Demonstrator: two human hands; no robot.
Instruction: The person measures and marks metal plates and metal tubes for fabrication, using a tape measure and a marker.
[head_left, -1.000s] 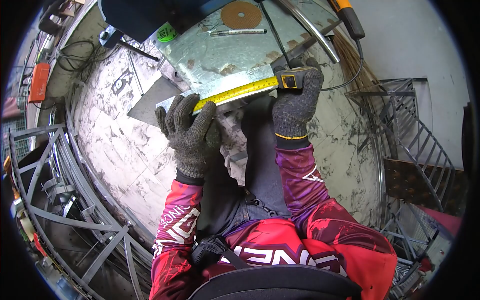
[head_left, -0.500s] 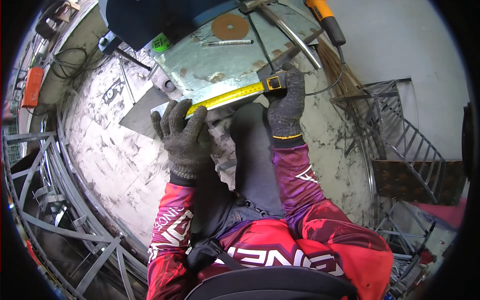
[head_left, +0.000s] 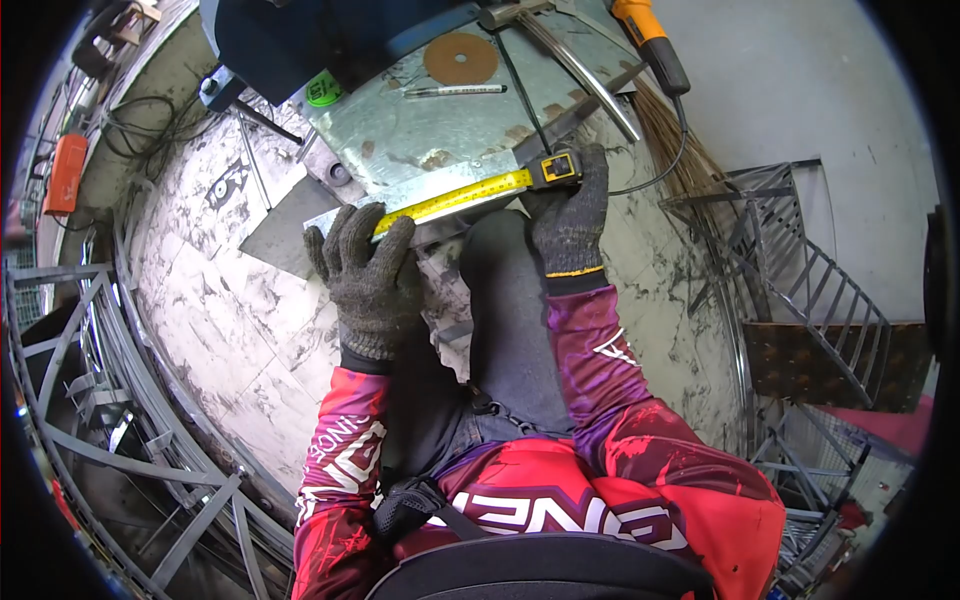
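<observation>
Both hands wear dark grey knit gloves. My right hand (head_left: 574,225) is wrapped round the case of a tape measure (head_left: 556,169). Its yellow blade (head_left: 455,197) runs left along a flat metal bar (head_left: 425,184) at the near edge of the metal plate (head_left: 400,135). Over the blade's left end lie the fingers of my left hand (head_left: 368,270), pressing the tape's end and the bar. A marker pen (head_left: 456,90) and a brown disc (head_left: 460,59) lie on the plate beyond the bar.
A hammer (head_left: 565,55) rests on the plate's far right, near an orange power tool (head_left: 648,40) with a cord. A dark blue machine (head_left: 320,40) stands at the top. Metal frames (head_left: 150,460) are at the left, another frame (head_left: 815,275) at the right.
The tape case has shifted slightly right, and my right hand's fingers have moved down beside it. My left hand has stayed almost in place.
</observation>
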